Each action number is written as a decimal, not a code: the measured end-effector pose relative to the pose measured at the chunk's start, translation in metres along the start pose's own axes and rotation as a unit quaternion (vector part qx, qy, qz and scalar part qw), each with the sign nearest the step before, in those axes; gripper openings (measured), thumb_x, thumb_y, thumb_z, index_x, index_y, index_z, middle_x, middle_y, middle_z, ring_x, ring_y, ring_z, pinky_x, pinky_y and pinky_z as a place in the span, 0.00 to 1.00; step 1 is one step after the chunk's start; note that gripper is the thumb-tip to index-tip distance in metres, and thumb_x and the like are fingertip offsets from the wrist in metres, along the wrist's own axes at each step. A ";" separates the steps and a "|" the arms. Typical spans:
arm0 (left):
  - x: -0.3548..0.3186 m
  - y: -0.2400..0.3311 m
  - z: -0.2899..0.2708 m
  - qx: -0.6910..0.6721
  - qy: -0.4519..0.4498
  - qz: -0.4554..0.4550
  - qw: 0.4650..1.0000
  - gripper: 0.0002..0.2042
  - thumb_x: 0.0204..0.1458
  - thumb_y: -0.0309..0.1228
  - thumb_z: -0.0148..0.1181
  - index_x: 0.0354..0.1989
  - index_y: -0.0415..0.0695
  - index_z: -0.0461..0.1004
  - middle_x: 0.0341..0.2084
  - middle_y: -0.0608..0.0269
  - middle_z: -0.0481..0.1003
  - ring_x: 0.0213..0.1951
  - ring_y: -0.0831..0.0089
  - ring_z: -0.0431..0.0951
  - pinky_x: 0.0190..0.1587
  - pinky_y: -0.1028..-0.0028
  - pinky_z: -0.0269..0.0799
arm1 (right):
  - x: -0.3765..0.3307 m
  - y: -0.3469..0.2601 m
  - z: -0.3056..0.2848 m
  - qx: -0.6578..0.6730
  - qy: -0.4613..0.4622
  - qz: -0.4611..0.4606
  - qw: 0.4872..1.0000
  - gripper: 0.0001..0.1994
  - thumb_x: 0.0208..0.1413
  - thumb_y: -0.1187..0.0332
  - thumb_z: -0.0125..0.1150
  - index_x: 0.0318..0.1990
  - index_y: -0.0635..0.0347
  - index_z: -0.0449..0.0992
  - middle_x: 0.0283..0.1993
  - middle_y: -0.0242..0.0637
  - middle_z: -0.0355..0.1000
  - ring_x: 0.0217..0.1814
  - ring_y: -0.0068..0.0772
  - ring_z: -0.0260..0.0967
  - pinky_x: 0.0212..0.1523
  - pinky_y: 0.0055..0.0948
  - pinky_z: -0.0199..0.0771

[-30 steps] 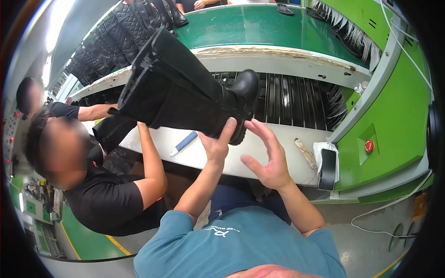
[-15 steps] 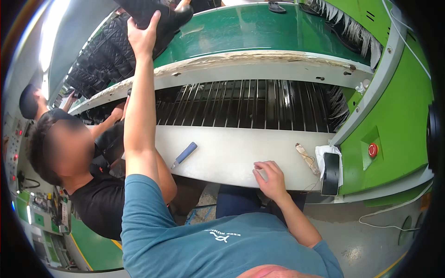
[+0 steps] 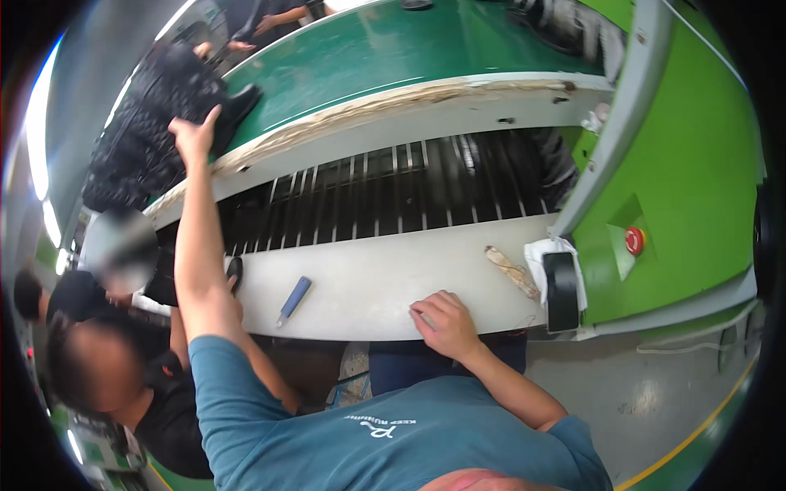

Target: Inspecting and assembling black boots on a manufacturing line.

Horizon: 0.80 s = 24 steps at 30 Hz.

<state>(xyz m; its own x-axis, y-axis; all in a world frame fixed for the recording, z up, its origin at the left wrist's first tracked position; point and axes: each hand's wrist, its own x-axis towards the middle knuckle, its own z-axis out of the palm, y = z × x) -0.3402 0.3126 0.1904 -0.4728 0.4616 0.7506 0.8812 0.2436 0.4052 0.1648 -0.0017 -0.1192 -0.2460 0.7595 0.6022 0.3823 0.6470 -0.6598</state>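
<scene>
— How are the hands looking over there?

— They're staying well apart; the left hand (image 3: 194,141) is hanging at the end of a long, straight arm beside the black boots (image 3: 135,131), thumb and fingers spreading wide, and I'm not managing to tell whether it's touching one

— And where are those boots standing?

— They're crowding together along the left part of the green belt (image 3: 393,49), the closest one pointing its toe (image 3: 240,105) to the right

— What about the right hand (image 3: 446,323)?

— It's lying at the near edge of the white worktop (image 3: 352,295), its fingers bending loosely, with nothing showing in it

— Anything lying around it?

— A blue-handled tool (image 3: 293,303) is lying off to its left, a wrapped stick (image 3: 512,272) is lying to its right, and a flat black object (image 3: 561,290) is resting on a white cloth (image 3: 538,254) by the green machine (image 3: 688,180)
</scene>
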 end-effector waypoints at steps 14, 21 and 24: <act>-0.157 0.349 0.005 -0.235 -0.108 0.467 0.846 0.11 0.61 0.40 0.77 0.48 0.54 0.88 0.32 0.62 0.87 0.36 0.68 0.88 0.40 0.66 0.81 | -0.006 0.002 0.001 0.007 -0.008 -0.013 1.000 0.05 0.61 0.69 0.72 0.42 0.58 0.83 0.38 0.34 0.77 0.45 0.40 0.76 0.49 0.40 0.76; -0.247 0.529 0.015 -0.211 -0.243 0.570 0.756 0.19 0.60 0.48 0.71 0.51 0.49 0.89 0.39 0.51 0.89 0.45 0.49 0.90 0.48 0.52 0.84 | -0.014 0.003 0.003 0.043 0.008 -0.021 0.999 0.04 0.61 0.70 0.72 0.40 0.57 0.81 0.36 0.36 0.77 0.43 0.41 0.77 0.48 0.41 0.76; -0.261 0.567 0.060 -0.108 -0.224 0.596 0.763 0.17 0.64 0.46 0.67 0.53 0.51 0.89 0.40 0.52 0.89 0.47 0.49 0.90 0.50 0.52 0.85 | -0.012 0.009 0.001 0.047 0.010 -0.015 0.999 0.04 0.61 0.71 0.72 0.40 0.57 0.81 0.36 0.35 0.77 0.42 0.41 0.77 0.48 0.41 0.77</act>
<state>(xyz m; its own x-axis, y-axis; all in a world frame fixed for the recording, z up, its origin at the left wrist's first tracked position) 0.2828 0.3811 0.1933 0.7565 0.5026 0.4184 0.6397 -0.7017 -0.3138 0.1709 -0.0047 -0.1329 -0.2385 0.7390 0.6301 0.2901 0.6734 -0.6800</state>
